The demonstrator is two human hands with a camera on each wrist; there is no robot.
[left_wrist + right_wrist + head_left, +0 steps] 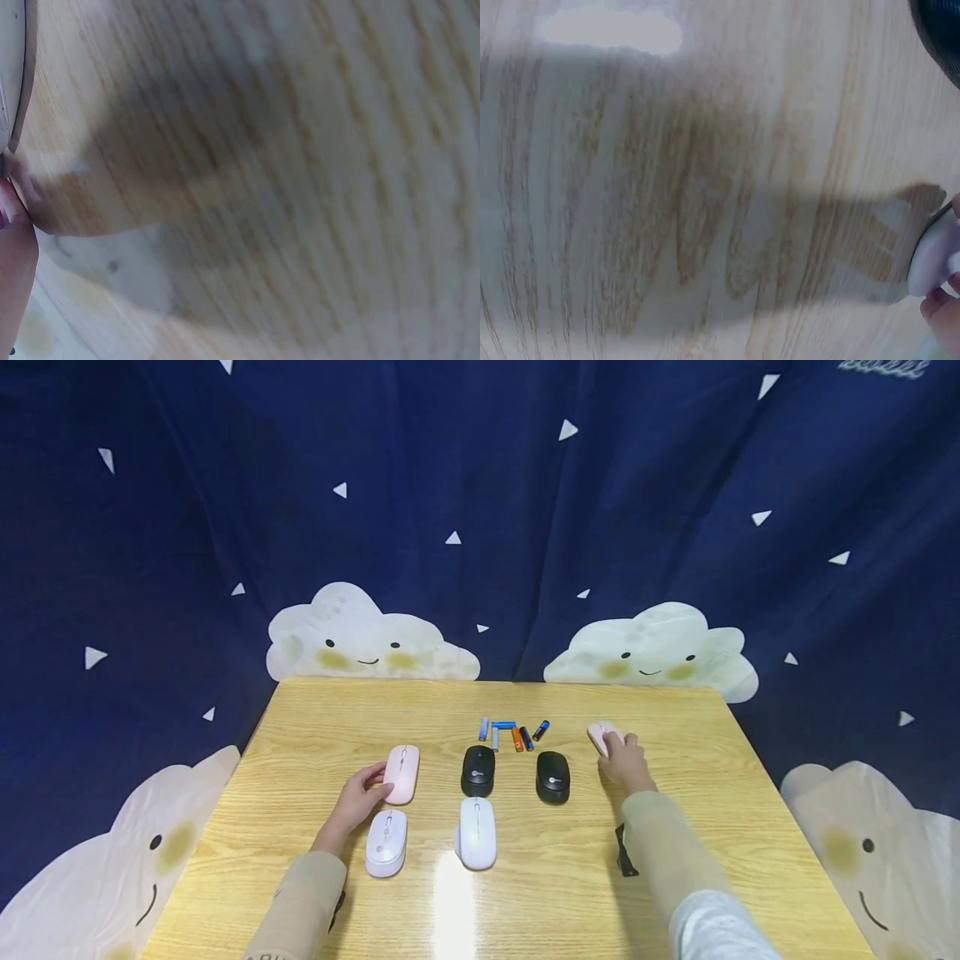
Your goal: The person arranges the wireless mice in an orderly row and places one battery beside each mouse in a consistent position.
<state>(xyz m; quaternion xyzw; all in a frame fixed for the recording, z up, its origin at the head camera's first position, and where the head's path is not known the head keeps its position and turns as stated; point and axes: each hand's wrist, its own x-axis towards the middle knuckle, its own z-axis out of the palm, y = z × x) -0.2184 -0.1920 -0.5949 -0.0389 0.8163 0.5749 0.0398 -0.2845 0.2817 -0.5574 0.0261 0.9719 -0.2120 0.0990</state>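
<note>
My left hand [358, 797] grips the left side of a pink computer mouse [402, 772], thumb near its lower end and fingers farther up. Just below that hand lies a white mouse [386, 843]. Over on the right side of the table, my right hand [627, 762] holds a pale pink mouse [600, 733] from its near end, covering part of it. In the right wrist view, fingertips pinch the sides of this pale mouse [930, 262]. Only a thumb [16, 262] of the left hand shows at the edge of the left wrist view.
Two black mice, one left [478, 770] and one right [553, 777], stand mid-table. Another white mouse [477, 832] lies in front of the left one. Several small batteries, among them an orange one [517, 740], are spread behind them. A dark blue curtain [510, 485] hangs behind the wooden table [540, 902].
</note>
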